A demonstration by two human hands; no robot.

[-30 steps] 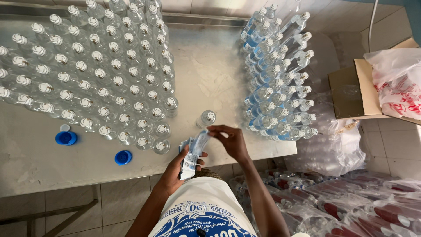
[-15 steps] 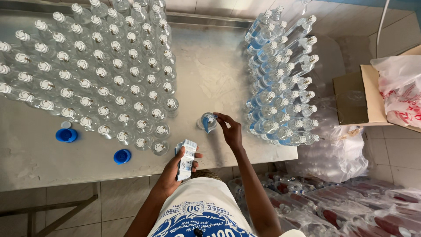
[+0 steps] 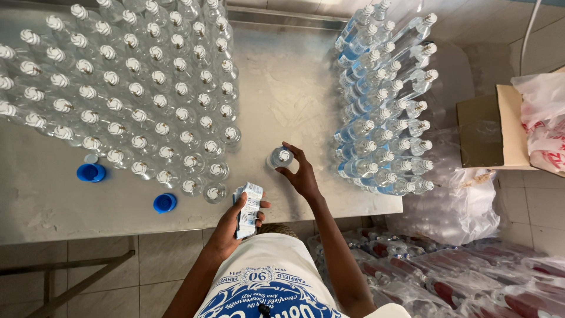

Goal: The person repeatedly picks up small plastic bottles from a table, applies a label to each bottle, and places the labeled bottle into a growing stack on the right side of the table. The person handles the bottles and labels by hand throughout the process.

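My right hand (image 3: 302, 175) grips a single clear bottle with a white cap (image 3: 280, 158) that stands upright on the steel table (image 3: 294, 88). My left hand (image 3: 232, 221) holds a stack of blue and white labels (image 3: 249, 208) near the table's front edge. To the left stands a big block of unlabelled clear bottles (image 3: 135, 88), upright, with white caps. On the right a group of bottles with blue labels (image 3: 382, 112) stands close together.
Two blue caps (image 3: 91, 172) (image 3: 165, 203) lie on the table at the front left. A cardboard box (image 3: 494, 129) with a plastic bag (image 3: 544, 118) sits at the right. Wrapped packs of bottles (image 3: 471, 277) lie on the tiled floor.
My right hand moved away from the labels out to the single bottle and closed on it. My left hand has stayed near the table edge with the labels.
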